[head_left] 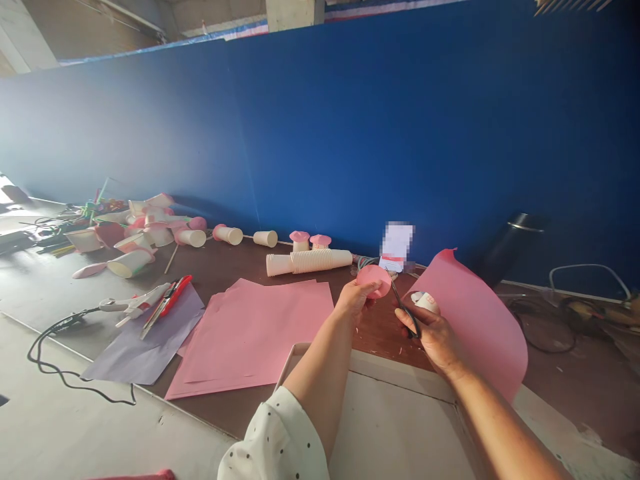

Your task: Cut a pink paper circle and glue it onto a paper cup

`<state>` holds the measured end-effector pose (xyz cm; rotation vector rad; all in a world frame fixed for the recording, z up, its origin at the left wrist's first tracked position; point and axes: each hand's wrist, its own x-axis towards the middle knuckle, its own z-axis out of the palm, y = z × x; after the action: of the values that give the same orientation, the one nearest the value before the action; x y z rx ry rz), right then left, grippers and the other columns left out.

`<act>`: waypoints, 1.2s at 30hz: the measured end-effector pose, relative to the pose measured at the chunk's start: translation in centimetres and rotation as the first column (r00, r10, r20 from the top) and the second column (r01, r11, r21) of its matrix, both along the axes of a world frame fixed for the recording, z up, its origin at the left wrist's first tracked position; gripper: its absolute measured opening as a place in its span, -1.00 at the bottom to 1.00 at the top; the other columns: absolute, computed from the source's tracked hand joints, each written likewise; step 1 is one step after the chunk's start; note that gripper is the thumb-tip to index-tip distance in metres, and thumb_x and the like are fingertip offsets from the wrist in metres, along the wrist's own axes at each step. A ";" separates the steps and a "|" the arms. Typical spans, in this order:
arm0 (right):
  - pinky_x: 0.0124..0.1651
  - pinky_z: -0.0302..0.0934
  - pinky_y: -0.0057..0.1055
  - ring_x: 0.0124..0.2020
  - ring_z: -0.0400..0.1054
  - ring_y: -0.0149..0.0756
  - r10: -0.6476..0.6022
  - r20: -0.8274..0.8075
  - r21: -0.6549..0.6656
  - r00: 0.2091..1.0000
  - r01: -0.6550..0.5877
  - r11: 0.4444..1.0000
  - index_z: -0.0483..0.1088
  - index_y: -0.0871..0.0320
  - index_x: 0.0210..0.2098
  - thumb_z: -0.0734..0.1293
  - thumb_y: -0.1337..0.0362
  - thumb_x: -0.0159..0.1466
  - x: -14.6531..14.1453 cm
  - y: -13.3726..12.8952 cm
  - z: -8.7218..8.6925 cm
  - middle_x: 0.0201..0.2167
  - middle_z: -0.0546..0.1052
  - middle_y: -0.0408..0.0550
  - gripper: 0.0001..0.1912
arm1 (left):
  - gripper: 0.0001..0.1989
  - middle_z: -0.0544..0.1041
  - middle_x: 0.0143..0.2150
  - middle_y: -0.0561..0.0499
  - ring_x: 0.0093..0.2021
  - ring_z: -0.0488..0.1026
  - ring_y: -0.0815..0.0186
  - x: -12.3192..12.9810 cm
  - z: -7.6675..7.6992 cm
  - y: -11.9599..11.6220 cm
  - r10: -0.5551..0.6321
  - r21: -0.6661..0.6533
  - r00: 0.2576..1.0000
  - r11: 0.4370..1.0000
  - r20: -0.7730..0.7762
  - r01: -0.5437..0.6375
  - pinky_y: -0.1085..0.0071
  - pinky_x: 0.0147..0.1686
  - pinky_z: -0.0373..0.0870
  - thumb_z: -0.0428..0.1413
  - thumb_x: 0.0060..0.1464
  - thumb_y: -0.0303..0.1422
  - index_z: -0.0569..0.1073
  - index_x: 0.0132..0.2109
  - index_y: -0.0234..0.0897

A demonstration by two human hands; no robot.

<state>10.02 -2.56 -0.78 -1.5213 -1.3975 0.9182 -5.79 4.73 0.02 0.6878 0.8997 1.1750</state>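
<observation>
Between the fingers of my left hand [354, 297] is a round piece of pink paper [376, 280], held up above the brown table. My right hand [436, 337] grips a pair of scissors [409, 319] by its dark handles, with the blades pointing up at the right edge of the paper circle. Just beyond my right hand lies a white roll or cup with red print [426, 303]. A large curled pink sheet [473, 320] stands to the right of it. Small pink scraps lie on the table beneath my hands.
Flat pink sheets [260, 333] and a purple sheet [145, 353] lie left, with a red box cutter [167, 305] and corded glue gun [134, 303]. Stacked paper cups [320, 261] lie behind. A dark bottle [505, 250] leans right. An open white box [400, 413] is nearest me.
</observation>
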 end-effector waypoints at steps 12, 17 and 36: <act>-0.46 0.13 -0.36 -0.45 0.35 -0.23 -0.020 0.020 -0.017 1.000 0.020 1.000 0.50 0.01 0.00 0.35 -0.13 0.13 0.1 0.0 -0.3 -0.57 0.47 -0.12 -0.46 | -0.64 0.43 -0.48 0.00 -0.56 0.25 0.46 0.0 -0.1 0.1 0.007 0.003 1.000 1.000 -0.026 -0.007 0.49 -0.53 0.17 0.31 -0.15 -0.34 0.51 -0.17 -0.43; -0.48 0.10 -0.39 -0.48 0.36 -0.25 -0.017 0.004 -0.016 1.000 0.017 1.000 0.52 0.03 -0.02 0.36 -0.12 0.11 0.1 0.1 -0.5 -0.59 0.47 -0.16 -0.46 | -0.66 0.42 -0.48 -0.01 -0.57 0.24 0.46 0.1 -0.3 0.2 0.012 0.010 1.000 1.000 -0.011 -0.012 0.49 -0.56 0.14 0.33 -0.18 -0.34 0.51 -0.22 -0.42; -0.46 0.13 -0.38 -0.46 0.36 -0.26 0.018 -0.065 -0.006 0.998 -0.019 1.000 0.54 0.02 -0.08 0.40 -0.03 0.11 -0.2 0.0 0.1 -0.54 0.46 -0.15 -0.56 | -0.61 0.47 -0.41 -0.04 -0.51 0.30 0.44 0.2 -0.1 0.2 0.069 -0.034 0.997 0.997 0.039 -0.068 0.50 -0.52 0.19 0.32 -0.20 -0.39 0.50 -0.16 -0.44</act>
<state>9.85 -2.57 -0.67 -1.4728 -1.3654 0.9756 -5.57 4.95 -0.11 0.6092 0.9123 1.2286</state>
